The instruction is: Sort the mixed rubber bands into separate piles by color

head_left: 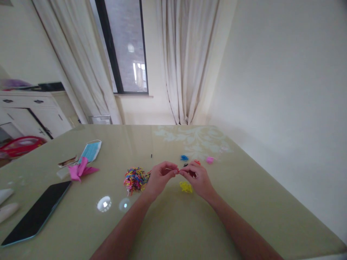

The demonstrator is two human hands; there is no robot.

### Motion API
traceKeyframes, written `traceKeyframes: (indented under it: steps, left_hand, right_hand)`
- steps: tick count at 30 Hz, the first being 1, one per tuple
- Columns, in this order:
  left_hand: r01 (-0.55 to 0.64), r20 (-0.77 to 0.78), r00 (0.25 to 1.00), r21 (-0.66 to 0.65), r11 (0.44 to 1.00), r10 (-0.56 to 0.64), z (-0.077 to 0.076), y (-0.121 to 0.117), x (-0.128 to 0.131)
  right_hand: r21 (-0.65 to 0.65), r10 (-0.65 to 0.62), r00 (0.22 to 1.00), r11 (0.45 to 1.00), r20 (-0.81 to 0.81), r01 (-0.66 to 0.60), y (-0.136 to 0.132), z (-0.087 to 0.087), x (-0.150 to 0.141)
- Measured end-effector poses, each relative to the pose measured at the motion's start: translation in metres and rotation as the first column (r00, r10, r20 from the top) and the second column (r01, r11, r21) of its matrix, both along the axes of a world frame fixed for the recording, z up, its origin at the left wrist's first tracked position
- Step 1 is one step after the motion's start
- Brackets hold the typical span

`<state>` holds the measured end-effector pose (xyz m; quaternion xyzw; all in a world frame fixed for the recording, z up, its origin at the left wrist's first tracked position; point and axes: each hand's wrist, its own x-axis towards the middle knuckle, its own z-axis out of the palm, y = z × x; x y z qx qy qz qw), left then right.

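Observation:
My left hand (159,177) and my right hand (198,178) meet fingertip to fingertip above the table, both in a pinch. Between them is a thin, small strand, partly hidden by the fingers; its colour looks reddish at the tips. Just left of my left hand lies a mixed heap of small coloured strands (135,180). Around my right hand are single-colour clumps: yellow strands (185,187) below, blue strands (184,157) above, a little black clump (185,165), red strands (197,162) half behind the hand, and pink strands (210,160) farther right.
The glossy table (260,209) reaches toward a wall and curtains. At left lie a black-screened tablet (38,213), a pink folded piece (81,169), a blue face mask (91,151) and a narrow brown item (67,161). One tiny dark bit (151,156) sits beyond the heap.

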<state>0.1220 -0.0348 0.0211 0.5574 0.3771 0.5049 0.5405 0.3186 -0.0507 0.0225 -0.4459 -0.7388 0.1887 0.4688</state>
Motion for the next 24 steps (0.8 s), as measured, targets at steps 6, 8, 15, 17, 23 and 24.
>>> traceKeyframes:
  steps: [6, 8, 15, 17, 23, 24]
  left_hand:
    - [-0.055, -0.302, 0.949, 0.131, 0.99, 0.093, 0.001, 0.002, -0.011]
    - [-0.095, -0.627, 0.735, 0.282, 0.955, 0.259, 0.004, -0.002, -0.019]
    - [-0.022, -0.935, -0.226, 0.284, 0.958, 0.272, 0.013, -0.019, -0.024]
    - [-0.01, -0.939, -0.249, 0.248, 0.969, 0.238, 0.016, -0.019, -0.023]
    - [0.051, -0.947, -0.2, 0.245, 0.968, 0.25, 0.015, -0.013, -0.026]
    - [0.054, -0.948, -0.183, 0.255, 0.966, 0.26, 0.014, -0.013, -0.026]
  right_hand:
    - [0.195, 0.05, 0.995, 0.98, -0.083, -0.033, -0.004, 0.01, 0.007]
    - [0.283, 0.062, 0.992, 0.959, -0.113, -0.027, -0.007, 0.015, 0.013]
    - [0.394, 0.073, 0.991, 0.919, -0.116, -0.022, -0.013, 0.031, 0.028]
    - [0.379, 0.059, 0.991, 0.925, -0.12, -0.009, -0.014, 0.035, 0.033]
    - [0.237, -0.277, 0.957, 0.927, -0.087, 0.29, 0.008, 0.03, 0.066]
    - [0.199, -0.335, 0.942, 0.921, -0.031, 0.334, 0.015, 0.025, 0.073]
